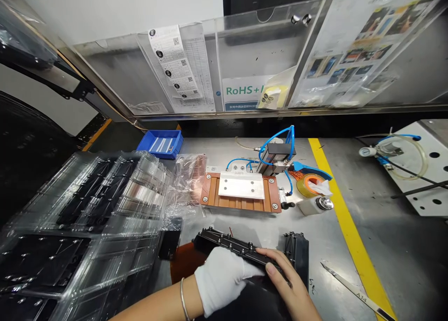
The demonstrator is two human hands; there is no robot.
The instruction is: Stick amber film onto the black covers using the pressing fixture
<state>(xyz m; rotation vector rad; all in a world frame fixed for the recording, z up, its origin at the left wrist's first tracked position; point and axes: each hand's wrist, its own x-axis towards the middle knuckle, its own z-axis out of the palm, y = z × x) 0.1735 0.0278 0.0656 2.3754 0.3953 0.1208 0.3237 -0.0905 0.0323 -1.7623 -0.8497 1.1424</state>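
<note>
A long black plastic part (pixel 229 241) with a row of metal studs is held tilted at the near middle of the bench. My left hand (pixel 222 280), in a white glove, is closed against its near side, one finger stretched along it towards the right. My bare right hand (pixel 289 283) grips the same part near its right end, thumb on the near side and fingers over the top. The part's underside is hidden. Just behind my right hand lies a second black plastic part (pixel 301 255) with similar studs.
Clear plastic trays (pixel 140 246) with black parts fill the left. Ahead stands a copper-coloured fixture (pixel 213 197) with blue air hoses, beside a tape roll (pixel 304 185) and a bottle (pixel 311 205). Tweezers (pixel 353 288) lie at right; a blue bin (pixel 161 143) sits behind.
</note>
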